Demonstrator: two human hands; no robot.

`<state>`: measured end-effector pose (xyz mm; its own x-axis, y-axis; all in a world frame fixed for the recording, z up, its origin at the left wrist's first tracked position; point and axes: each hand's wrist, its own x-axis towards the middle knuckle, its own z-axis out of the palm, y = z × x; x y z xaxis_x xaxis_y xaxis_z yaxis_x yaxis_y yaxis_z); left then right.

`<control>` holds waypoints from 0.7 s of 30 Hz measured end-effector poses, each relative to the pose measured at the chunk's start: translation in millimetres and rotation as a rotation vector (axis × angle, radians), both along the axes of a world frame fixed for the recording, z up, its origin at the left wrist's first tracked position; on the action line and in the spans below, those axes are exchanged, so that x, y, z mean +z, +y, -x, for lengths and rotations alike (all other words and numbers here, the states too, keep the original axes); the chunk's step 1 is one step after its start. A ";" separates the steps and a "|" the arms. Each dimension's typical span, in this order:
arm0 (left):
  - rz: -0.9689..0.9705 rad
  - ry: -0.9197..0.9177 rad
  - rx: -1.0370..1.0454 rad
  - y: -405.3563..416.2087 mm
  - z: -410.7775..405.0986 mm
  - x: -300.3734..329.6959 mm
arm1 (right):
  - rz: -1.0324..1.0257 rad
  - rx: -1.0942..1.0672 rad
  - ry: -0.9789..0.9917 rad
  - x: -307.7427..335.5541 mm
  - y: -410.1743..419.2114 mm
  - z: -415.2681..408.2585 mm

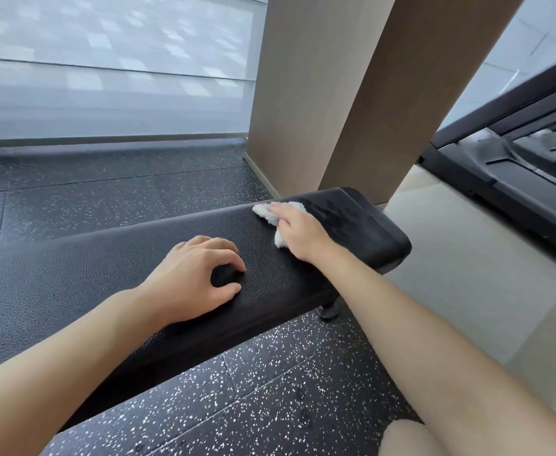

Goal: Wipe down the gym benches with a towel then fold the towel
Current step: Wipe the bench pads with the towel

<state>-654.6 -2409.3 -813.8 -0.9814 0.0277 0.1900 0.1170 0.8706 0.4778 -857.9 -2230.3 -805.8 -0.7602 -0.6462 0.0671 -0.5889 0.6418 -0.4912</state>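
The right hand (298,233) presses the white towel (278,222) flat near the bench's (72,278) far end, fingers (275,210) straight on it. The unwiped length runs back toward the left hand (194,279), which rests there, fingers loosely curled, holding nothing.

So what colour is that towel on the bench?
White; the towel shows best in the head view, against the black bench.

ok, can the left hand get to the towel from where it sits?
Probably yes. The left hand rests on the bench with bare padding between it and the towel; only the right hand pressing on the towel covers part of it.
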 end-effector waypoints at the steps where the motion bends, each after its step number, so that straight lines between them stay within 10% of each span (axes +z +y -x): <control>1: 0.001 -0.005 0.004 1.2 0.8 -0.1 | -0.005 -0.025 -0.012 1.5 -13.7 13.3; 15: -0.049 -0.007 -0.022 -2.8 14.8 2.9 | 0.072 0.155 -0.009 -7.2 69.0 -124.9; 21: -0.053 -0.019 -0.054 -6.0 8.1 1.8 | 0.026 0.074 -0.029 4.6 38.0 -45.1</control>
<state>-662.6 -2415.3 -812.1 -0.9822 0.0707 0.1739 0.1533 0.8367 0.5258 -812.8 -2192.2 -801.2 -0.7124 -0.6989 0.0631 -0.6196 0.5841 -0.5243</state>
